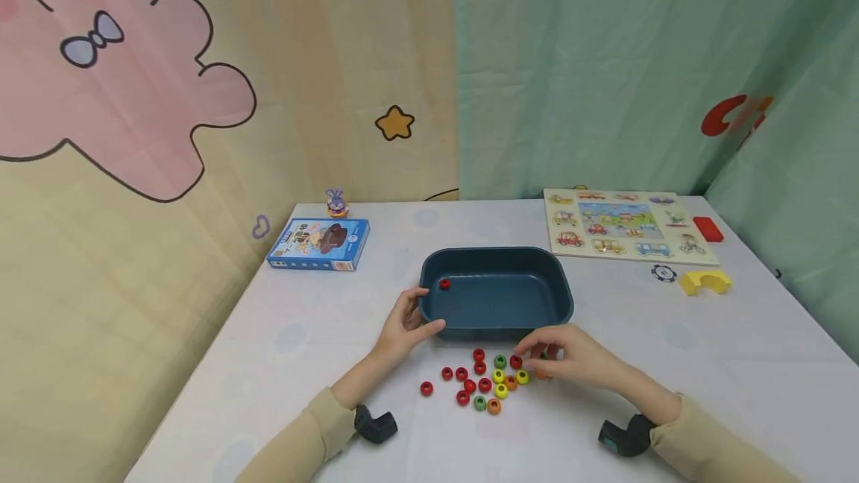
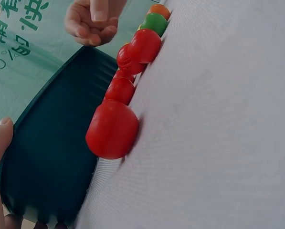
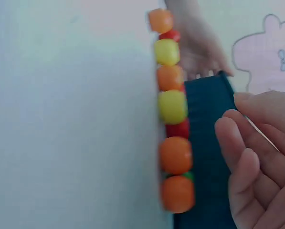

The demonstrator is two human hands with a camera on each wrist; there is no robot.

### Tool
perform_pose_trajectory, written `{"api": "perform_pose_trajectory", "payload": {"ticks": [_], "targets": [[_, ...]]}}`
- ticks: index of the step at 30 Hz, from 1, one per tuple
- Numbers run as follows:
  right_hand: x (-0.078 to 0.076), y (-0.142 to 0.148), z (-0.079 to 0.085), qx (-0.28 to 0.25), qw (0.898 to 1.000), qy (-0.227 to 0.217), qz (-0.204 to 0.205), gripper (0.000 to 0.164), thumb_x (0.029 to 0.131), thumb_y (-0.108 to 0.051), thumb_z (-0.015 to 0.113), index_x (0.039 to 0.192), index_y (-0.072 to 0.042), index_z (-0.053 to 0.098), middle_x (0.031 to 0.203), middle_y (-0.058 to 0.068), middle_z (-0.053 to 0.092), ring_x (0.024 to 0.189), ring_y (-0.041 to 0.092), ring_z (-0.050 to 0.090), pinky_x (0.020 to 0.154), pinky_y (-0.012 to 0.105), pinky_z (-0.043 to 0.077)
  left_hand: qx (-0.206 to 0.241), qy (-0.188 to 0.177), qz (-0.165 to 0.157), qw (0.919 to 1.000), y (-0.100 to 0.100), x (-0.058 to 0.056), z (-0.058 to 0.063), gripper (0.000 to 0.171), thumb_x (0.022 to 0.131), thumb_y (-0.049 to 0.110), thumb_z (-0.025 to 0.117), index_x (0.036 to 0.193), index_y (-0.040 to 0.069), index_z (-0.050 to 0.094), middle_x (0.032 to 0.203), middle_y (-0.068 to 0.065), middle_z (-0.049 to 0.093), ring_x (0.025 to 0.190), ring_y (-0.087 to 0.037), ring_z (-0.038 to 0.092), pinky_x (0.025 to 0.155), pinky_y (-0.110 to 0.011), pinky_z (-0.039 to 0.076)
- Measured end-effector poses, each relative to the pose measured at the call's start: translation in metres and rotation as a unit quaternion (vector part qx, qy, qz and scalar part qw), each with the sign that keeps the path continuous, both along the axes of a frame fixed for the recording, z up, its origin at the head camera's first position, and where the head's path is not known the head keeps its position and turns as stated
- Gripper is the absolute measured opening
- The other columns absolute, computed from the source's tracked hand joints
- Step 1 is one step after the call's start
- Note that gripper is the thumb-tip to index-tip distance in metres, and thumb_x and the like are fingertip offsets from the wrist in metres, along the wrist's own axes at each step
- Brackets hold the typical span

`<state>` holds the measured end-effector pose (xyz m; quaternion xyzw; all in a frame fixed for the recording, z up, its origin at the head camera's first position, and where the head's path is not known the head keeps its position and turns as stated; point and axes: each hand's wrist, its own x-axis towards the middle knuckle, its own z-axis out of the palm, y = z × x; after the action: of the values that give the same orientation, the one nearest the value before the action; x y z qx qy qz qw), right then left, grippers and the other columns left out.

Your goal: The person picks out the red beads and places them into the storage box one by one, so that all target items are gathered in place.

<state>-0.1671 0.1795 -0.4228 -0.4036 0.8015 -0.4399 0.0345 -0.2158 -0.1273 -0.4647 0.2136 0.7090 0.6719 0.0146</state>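
My left hand [image 1: 405, 323] grips the left end of a dark teal tray [image 1: 496, 333], its thumb along the near side and its fingers at the left wall. One red bead [image 1: 444, 284] lies inside the tray at the left. In front of it several red, green, yellow and orange beads [image 1: 485, 384] are scattered on the table. My right hand [image 1: 570, 352] hovers over the right side of these beads, fingers loosely bent, with the fingertips close by a red bead [image 1: 515, 361]. The right wrist view shows nothing between the fingers [image 3: 245, 164]. Part of an orange bead [image 1: 543, 375] shows beneath this hand.
A blue box [image 1: 318, 243] lies at the back left, a small purple bunny figure [image 1: 337, 203] behind it. At the back right are a picture puzzle board [image 1: 620, 226], a red block [image 1: 708, 229] and a yellow arch block [image 1: 705, 282]. A curtain [image 1: 590, 80] hangs behind the table.
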Motion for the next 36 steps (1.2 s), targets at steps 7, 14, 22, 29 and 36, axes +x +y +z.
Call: {"api": "perform_pose_trajectory", "payload": {"ticks": [7, 14, 22, 29, 36], "targets": [[-0.002, -0.002, -0.015, 0.06, 0.996, -0.018, -0.059, 0.021, 0.082, -0.023, 0.065, 0.102, -0.015, 0.064, 0.061, -0.008, 0.058, 0.05, 0.003, 0.048, 0.044, 0.02, 0.044, 0.006, 0.0, -0.01, 0.9999, 0.0, -0.001, 0.0, 0.064, 0.08, 0.015, 0.068, 0.13, -0.001, 0.031, 0.145, -0.015, 0.017, 0.125, -0.034, 0.032, 0.095, -0.033, 0.036], [-0.001, -0.006, -0.019, 0.066, 0.994, -0.02, -0.083, 0.021, 0.08, -0.018, 0.067, 0.101, -0.016, 0.065, 0.054, -0.009, 0.053, 0.044, 0.002, 0.044, 0.04, 0.019, 0.04, -0.001, -0.009, -0.015, 0.9999, 0.001, 0.006, 0.014, 0.06, 0.081, 0.006, 0.065, 0.129, -0.004, 0.03, 0.145, -0.019, 0.013, 0.127, -0.037, 0.026, 0.098, -0.041, 0.031], [-0.002, -0.008, -0.025, 0.073, 0.992, -0.008, -0.099, 0.021, 0.078, -0.018, 0.069, 0.099, -0.021, 0.066, 0.06, -0.013, 0.052, 0.046, 0.002, 0.042, 0.04, 0.018, 0.039, -0.006, -0.007, -0.006, 0.9999, 0.002, 0.011, 0.019, 0.057, 0.081, 0.007, 0.065, 0.127, 0.0, 0.033, 0.144, -0.021, 0.016, 0.124, -0.041, 0.029, 0.096, -0.043, 0.033], [-0.004, -0.007, -0.03, 0.094, 0.989, 0.018, -0.113, 0.021, 0.077, -0.023, 0.07, 0.098, -0.026, 0.066, 0.06, -0.015, 0.049, 0.047, 0.001, 0.041, 0.041, 0.017, 0.037, 0.004, -0.014, -0.007, 0.9999, 0.001, 0.001, 0.002, 0.063, 0.08, 0.014, 0.068, 0.129, -0.001, 0.032, 0.145, -0.012, 0.018, 0.124, -0.035, 0.034, 0.095, -0.034, 0.037], [-0.005, -0.008, -0.031, 0.101, 0.987, 0.036, -0.119, 0.022, 0.075, -0.023, 0.072, 0.096, -0.026, 0.066, 0.061, -0.017, 0.049, 0.048, 0.001, 0.041, 0.042, 0.017, 0.037, 0.002, -0.002, -0.002, 1.0, 0.0, 0.0, 0.0, 0.066, 0.078, 0.02, 0.069, 0.129, 0.001, 0.032, 0.145, -0.01, 0.02, 0.123, -0.034, 0.035, 0.093, -0.032, 0.039]]}}
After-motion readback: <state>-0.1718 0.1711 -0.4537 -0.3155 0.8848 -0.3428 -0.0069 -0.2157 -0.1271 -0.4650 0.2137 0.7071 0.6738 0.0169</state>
